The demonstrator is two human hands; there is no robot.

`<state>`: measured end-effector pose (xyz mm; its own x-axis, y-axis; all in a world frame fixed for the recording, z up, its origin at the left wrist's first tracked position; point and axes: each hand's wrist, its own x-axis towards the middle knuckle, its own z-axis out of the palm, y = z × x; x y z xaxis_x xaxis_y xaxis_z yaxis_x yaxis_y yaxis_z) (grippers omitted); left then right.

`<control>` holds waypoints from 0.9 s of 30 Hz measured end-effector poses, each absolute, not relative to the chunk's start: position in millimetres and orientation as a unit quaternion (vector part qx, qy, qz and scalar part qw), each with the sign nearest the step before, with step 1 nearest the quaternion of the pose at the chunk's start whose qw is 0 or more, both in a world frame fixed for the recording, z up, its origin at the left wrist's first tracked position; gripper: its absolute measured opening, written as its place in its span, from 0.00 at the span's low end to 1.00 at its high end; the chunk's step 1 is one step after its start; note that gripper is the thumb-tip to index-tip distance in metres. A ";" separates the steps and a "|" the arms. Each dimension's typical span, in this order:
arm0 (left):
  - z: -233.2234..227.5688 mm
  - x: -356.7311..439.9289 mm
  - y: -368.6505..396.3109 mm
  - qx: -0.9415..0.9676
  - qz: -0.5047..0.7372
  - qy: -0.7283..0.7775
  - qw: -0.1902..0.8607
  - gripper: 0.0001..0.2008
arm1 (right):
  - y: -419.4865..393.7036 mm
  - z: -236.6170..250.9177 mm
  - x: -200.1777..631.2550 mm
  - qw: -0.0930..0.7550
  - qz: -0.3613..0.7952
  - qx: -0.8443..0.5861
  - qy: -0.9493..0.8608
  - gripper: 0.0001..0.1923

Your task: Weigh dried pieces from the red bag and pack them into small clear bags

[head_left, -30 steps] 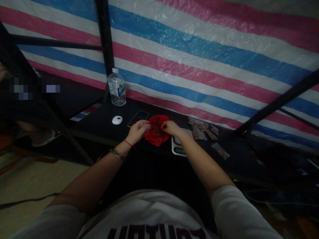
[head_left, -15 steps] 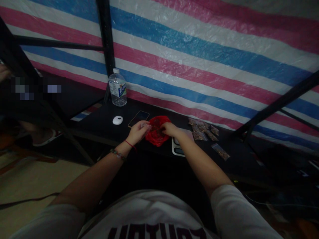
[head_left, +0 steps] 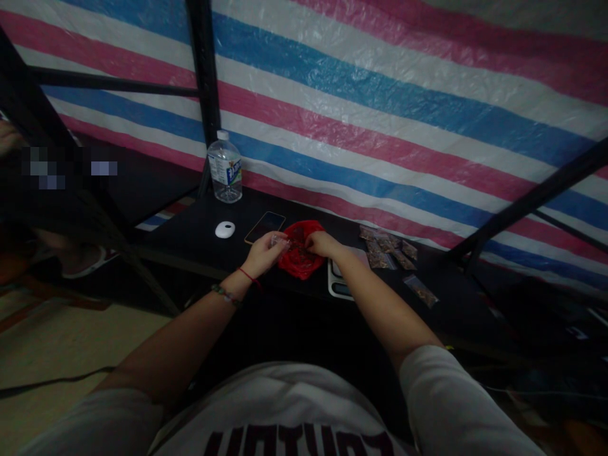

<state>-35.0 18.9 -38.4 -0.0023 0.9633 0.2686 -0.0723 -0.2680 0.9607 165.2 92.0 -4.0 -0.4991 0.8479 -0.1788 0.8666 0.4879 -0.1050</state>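
An opened red plastic bag (head_left: 303, 267) lies on the black table with small brown pieces inside it. My left hand (head_left: 264, 252) is at the bag's left edge, its fingers closed on a small clear plastic bag (head_left: 281, 241). From the right, my right hand (head_left: 323, 244) reaches into the red bag, fingers pinched together among the brown pieces; what sits between the fingertips is hidden. Partly under my right forearm is a white digital scale (head_left: 339, 288). Farther right lie several small clear zip bags (head_left: 382, 246) filled with brown pieces, and a single filled zip bag (head_left: 421, 290) nearer me.
A phone (head_left: 265, 227) and a white oval mouse-like object (head_left: 225, 229) lie left of the red bag. Behind them stands a clear plastic bottle (head_left: 225, 171). Black metal posts (head_left: 204, 95) and a striped plastic sheet (head_left: 356, 120) bound the table. Another person's foot (head_left: 85, 263) shows at left.
Both hands stay almost where they were. My right hand's fingers have shifted slightly within the red bag; the other things have not visibly moved.
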 end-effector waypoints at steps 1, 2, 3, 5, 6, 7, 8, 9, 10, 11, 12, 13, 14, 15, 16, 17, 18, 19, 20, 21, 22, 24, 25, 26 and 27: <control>-38.2 -35.1 18.8 0.547 0.579 0.408 0.446 0.15 | 91.7 -4.0 165.1 0.049 -0.088 0.496 0.862 0.13; -38.0 -35.3 18.7 0.549 0.578 0.407 0.447 0.15 | 91.3 -3.7 165.0 0.047 -0.086 0.494 0.864 0.13; -37.9 -35.4 18.7 0.550 0.577 0.406 0.447 0.15 | 90.8 -3.2 165.0 0.046 -0.086 0.492 0.865 0.13; -38.0 -35.6 18.8 0.553 0.574 0.404 0.448 0.15 | 90.0 -2.2 165.2 0.050 -0.088 0.493 0.864 0.12; -38.2 -35.6 18.9 0.555 0.572 0.405 0.448 0.15 | 89.9 -1.8 165.6 0.052 -0.089 0.493 0.864 0.12; -38.5 -35.6 19.0 0.557 0.570 0.407 0.446 0.16 | 89.9 -1.6 166.2 0.053 -0.090 0.492 0.864 0.12; -38.7 -35.7 19.2 0.559 0.570 0.408 0.444 0.16 | 90.1 -1.6 166.9 0.054 -0.090 0.490 0.865 0.12; -39.0 -35.7 19.3 0.560 0.569 0.409 0.442 0.16 | 90.4 -1.8 167.5 0.054 -0.090 0.489 0.866 0.12; -39.1 -35.7 19.4 0.562 0.569 0.410 0.439 0.16 | 90.7 -1.9 168.1 0.054 -0.090 0.487 0.867 0.12; -39.1 -35.6 19.4 0.564 0.568 0.411 0.437 0.16 | 90.9 -2.0 168.6 0.054 -0.090 0.485 0.868 0.12; -39.0 -35.6 19.2 0.565 0.568 0.411 0.435 0.16 | 91.0 -1.8 168.9 0.055 -0.089 0.484 0.869 0.12; -38.7 -35.5 18.9 0.566 0.567 0.411 0.435 0.16 | 91.0 -1.5 169.0 0.058 -0.088 0.483 0.869 0.13; -38.4 -35.3 18.5 0.567 0.566 0.411 0.435 0.17 | 90.9 -1.0 169.0 0.060 -0.088 0.481 0.870 0.13; -38.0 -35.3 18.0 0.567 0.565 0.412 0.436 0.17 | 90.7 -0.4 168.9 0.065 -0.088 0.478 0.871 0.13; -37.6 -35.2 17.6 0.566 0.565 0.412 0.436 0.17 | 90.4 0.3 168.9 0.072 -0.089 0.475 0.873 0.13; -37.2 -35.1 17.2 0.565 0.565 0.413 0.437 0.17 | 90.1 0.9 169.0 0.077 -0.089 0.473 0.873 0.13; -36.9 -35.1 16.9 0.564 0.565 0.413 0.439 0.17 | 89.7 1.3 169.3 0.078 -0.089 0.471 0.874 0.13; -36.7 -35.1 16.6 0.563 0.565 0.413 0.440 0.17 | 89.4 1.5 169.8 0.075 -0.089 0.468 0.876 0.14; -36.6 -35.1 16.5 0.562 0.565 0.412 0.442 0.17 | 88.9 1.3 170.5 0.070 -0.086 0.466 0.878 0.14; -36.5 -35.1 16.4 0.561 0.566 0.412 0.442 0.17 | 88.4 0.9 171.3 0.064 -0.084 0.466 0.878 0.14; -36.4 -35.1 16.2 0.561 0.567 0.412 0.441 0.17 | 87.9 0.2 172.1 0.061 -0.082 0.468 0.878 0.14; -36.1 -35.0 15.9 0.560 0.568 0.413 0.439 0.17 | 87.0 -1.4 173.7 0.064 -0.079 0.477 0.873 0.13; -35.8 -34.9 15.7 0.560 0.567 0.413 0.441 0.17 | 86.7 -2.1 174.3 0.067 -0.079 0.482 0.870 0.12; -35.5 -34.8 15.6 0.559 0.566 0.412 0.445 0.17 | 86.5 -2.6 174.9 0.069 -0.079 0.486 0.868 0.12; -35.2 -34.7 15.4 0.558 0.565 0.411 0.448 0.17 | 86.6 -2.8 175.3 0.071 -0.081 0.486 0.867 0.12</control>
<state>-34.7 15.4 -35.2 0.0244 0.9646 0.2627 -0.0481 -0.2613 0.9641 175.3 86.6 -2.8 -0.5170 0.8320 -0.2013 0.8549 0.5139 -0.0712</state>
